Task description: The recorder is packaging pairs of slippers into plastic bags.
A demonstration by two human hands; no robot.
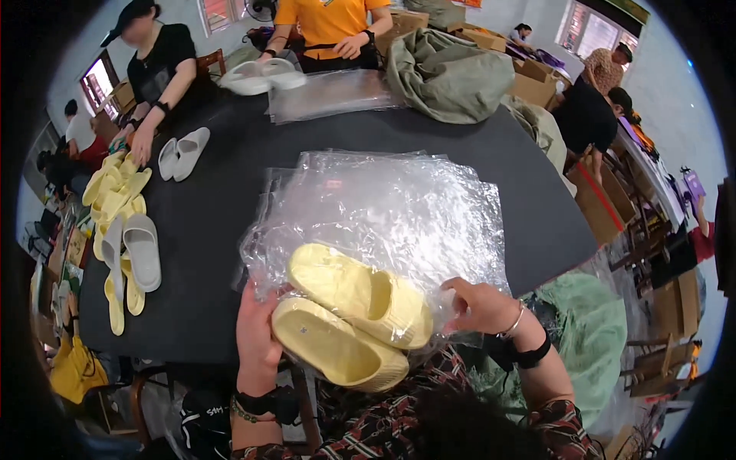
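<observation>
A pair of yellow slide slippers lies side by side in front of me at the table's near edge, in a clear plastic bag that wrinkles around them. At their left end, my left hand grips the bag's edge, its fingertips partly hidden. My right hand pinches the bag's plastic just right of the slippers, thumb and fingers closed. Beyond the slippers, a stack of flat clear plastic bags spreads over the table, shiny with reflected light.
On the dark table, yellow and grey slippers pile at left, near a co-worker's hand. Across the table, a person in orange stands behind white slippers and more bags. Green sacks lie far right.
</observation>
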